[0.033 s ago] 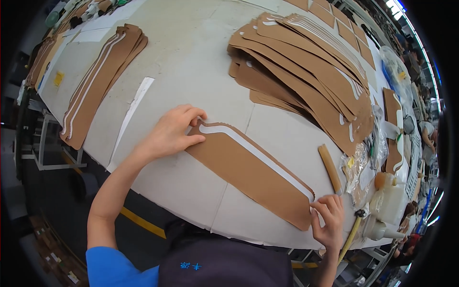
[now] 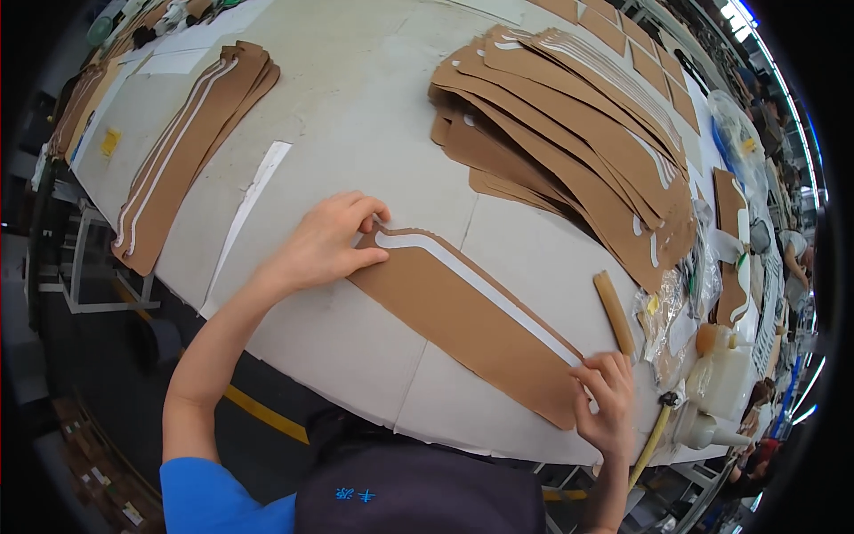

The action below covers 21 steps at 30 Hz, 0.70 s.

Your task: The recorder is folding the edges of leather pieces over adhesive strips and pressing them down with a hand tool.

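Note:
A long brown panel (image 2: 480, 334), like leather or card, lies slantwise on the table in front of me. Along its far edge runs a white strip (image 2: 480, 289), bent at its left end. My left hand (image 2: 334, 240) grips the panel's left end, thumb on top and fingers curled at the far corner. At the right end my right hand (image 2: 605, 400) has its fingertips pinched at the end of the white strip, by the panel's edge. Those fingers hide the strip's tip.
A fanned pile of similar brown panels (image 2: 569, 142) lies at the far right, another stack (image 2: 191, 165) at the left. A narrow white offcut (image 2: 249, 214) is nearer. To the right are a tan bar (image 2: 614, 311), clear plastic bags (image 2: 663, 329) and a whitish bottle (image 2: 721, 374).
My right hand has shifted slightly left and away from me, its fingertips now over the end of the white strip. The left hand keeps its place on the panel.

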Each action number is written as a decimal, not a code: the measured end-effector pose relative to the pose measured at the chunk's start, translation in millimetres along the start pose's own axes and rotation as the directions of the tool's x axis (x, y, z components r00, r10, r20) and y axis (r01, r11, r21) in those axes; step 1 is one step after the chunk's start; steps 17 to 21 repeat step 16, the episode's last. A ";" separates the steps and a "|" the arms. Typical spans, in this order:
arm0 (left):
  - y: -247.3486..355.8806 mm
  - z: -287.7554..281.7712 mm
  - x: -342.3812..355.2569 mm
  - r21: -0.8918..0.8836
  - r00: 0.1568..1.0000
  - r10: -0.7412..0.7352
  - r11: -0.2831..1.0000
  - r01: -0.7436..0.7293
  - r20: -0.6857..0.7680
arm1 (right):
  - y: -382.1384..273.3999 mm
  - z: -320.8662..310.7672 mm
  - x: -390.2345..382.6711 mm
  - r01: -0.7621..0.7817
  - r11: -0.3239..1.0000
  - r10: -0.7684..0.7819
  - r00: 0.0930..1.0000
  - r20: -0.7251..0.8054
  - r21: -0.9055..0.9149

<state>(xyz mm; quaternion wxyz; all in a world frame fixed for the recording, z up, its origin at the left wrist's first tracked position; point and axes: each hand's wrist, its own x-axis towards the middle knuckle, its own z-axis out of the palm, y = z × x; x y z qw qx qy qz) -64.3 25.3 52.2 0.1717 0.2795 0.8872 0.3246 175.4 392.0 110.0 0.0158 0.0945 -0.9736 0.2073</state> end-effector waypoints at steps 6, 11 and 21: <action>-18.7 10.4 5.3 0.109 0.972 0.221 0.971 -0.212 -0.078 | -42.4 95.3 166.5 0.397 0.894 -0.358 0.912 -0.200 0.209; -17.1 11.0 2.1 -0.277 0.997 0.062 0.960 -0.046 0.049 | -47.4 138.1 222.6 0.307 0.852 -0.343 0.939 0.009 0.424; -37.8 39.3 -28.8 0.405 0.755 0.443 0.878 -0.255 -0.484 | -47.9 150.6 228.4 0.221 0.877 -0.259 0.965 0.031 0.427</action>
